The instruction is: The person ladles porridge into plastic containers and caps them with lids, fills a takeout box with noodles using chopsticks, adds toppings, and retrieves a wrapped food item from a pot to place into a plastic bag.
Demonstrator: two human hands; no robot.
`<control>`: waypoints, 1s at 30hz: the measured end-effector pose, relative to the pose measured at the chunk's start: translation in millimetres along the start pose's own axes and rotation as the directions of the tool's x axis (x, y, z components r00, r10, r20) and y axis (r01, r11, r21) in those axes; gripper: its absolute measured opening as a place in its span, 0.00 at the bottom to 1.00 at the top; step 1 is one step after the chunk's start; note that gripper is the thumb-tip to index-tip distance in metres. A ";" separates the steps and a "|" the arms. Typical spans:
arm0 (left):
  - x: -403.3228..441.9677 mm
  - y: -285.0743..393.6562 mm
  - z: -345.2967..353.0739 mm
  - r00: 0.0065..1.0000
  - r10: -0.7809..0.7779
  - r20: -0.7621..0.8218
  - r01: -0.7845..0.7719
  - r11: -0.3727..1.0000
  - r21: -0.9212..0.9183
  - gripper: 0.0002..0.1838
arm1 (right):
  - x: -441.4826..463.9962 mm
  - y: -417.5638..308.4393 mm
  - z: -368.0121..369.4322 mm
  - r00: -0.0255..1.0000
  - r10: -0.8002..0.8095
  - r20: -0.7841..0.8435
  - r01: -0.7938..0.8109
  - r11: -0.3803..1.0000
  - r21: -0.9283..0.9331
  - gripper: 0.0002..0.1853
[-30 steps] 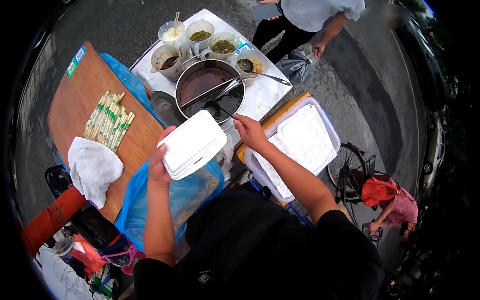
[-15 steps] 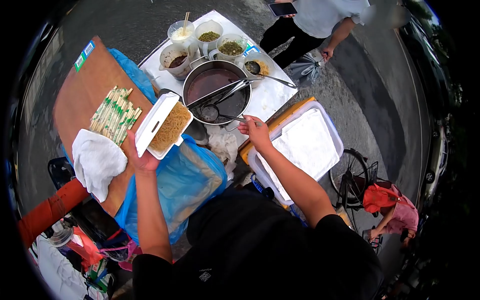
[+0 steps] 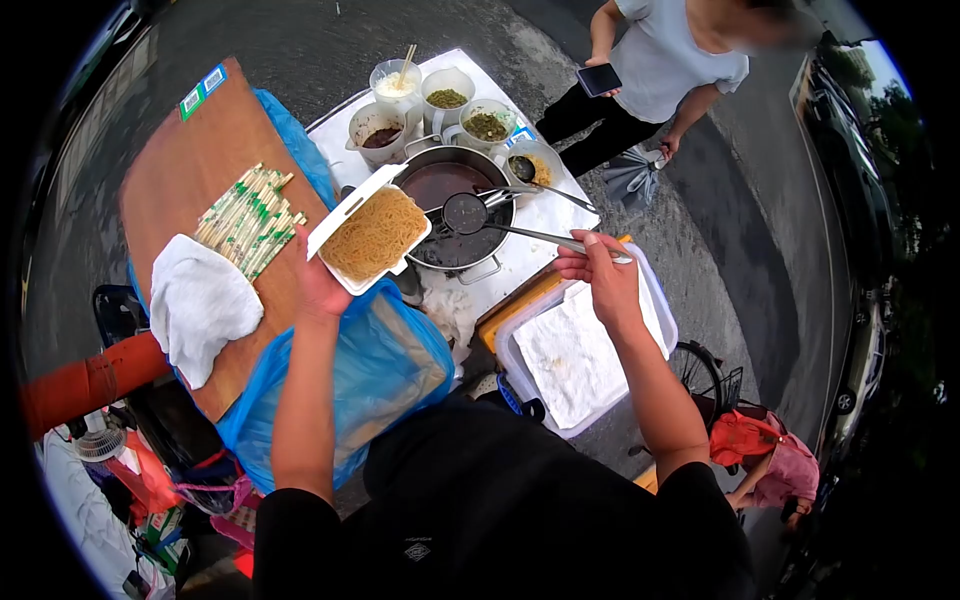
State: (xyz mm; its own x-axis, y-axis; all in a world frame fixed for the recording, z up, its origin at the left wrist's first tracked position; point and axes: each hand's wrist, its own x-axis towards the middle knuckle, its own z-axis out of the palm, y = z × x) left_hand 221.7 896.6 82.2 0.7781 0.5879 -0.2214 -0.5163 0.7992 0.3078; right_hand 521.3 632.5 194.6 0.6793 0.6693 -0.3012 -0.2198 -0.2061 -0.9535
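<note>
My left hand (image 3: 325, 285) holds a white foam takeout box (image 3: 345, 215) from below and the side, its lid folded open. Thin brown noodles (image 3: 375, 235) fill the box. My right hand (image 3: 608, 275) grips the handle of a ladle (image 3: 466, 213), whose bowl, with dark liquid in it, is lifted over the pot (image 3: 515, 225). Dark broth (image 3: 435, 187) fills this metal pot, just right of the noodle box. Metal tongs (image 3: 512, 192) lie across the pot, partly behind the ladle.
Behind the pot stand several plastic jugs of toppings (image 3: 447, 90), one with a spoon (image 3: 522, 168). Wrapped chopsticks (image 3: 250, 220) and a white cloth (image 3: 200, 300) lie on a brown board (image 3: 165, 165). A cloth-covered bin (image 3: 580, 350) stands at right. A person (image 3: 660, 70) with a phone stands opposite.
My right hand has raised the ladle out of the broth and moved right. The noodle box now sits more level beside the pot. The view has shifted, showing more of the person opposite.
</note>
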 end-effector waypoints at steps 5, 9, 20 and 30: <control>17.6 -15.5 -0.4 1.000 0.021 -0.002 -0.021 1.000 -0.006 0.48 | -14.6 -48.3 -10.8 0.994 -0.110 0.001 0.110 0.993 -0.043 0.19; 24.6 -33.9 23.4 1.000 0.006 -0.003 -0.006 1.000 -0.017 0.48 | -27.8 -69.5 -3.1 0.992 -0.124 -0.012 0.123 0.992 -0.038 0.19; 55.0 -81.1 14.8 0.998 -0.058 0.031 0.060 0.996 -0.071 0.46 | -58.0 -35.1 32.4 0.833 -0.478 0.278 0.553 0.748 -0.368 0.12; 41.5 -68.7 8.9 0.997 -0.062 0.037 0.065 0.993 -0.094 0.48 | -50.3 14.7 8.7 0.854 -0.521 0.010 0.508 0.830 -0.231 0.15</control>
State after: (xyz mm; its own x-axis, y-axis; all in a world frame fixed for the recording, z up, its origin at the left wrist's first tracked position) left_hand 292.6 865.0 60.1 0.8214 0.5322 -0.2052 -0.4959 0.8441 0.2040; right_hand 477.7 602.0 195.8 0.6875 0.6856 0.2392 0.3249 0.0043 -0.9458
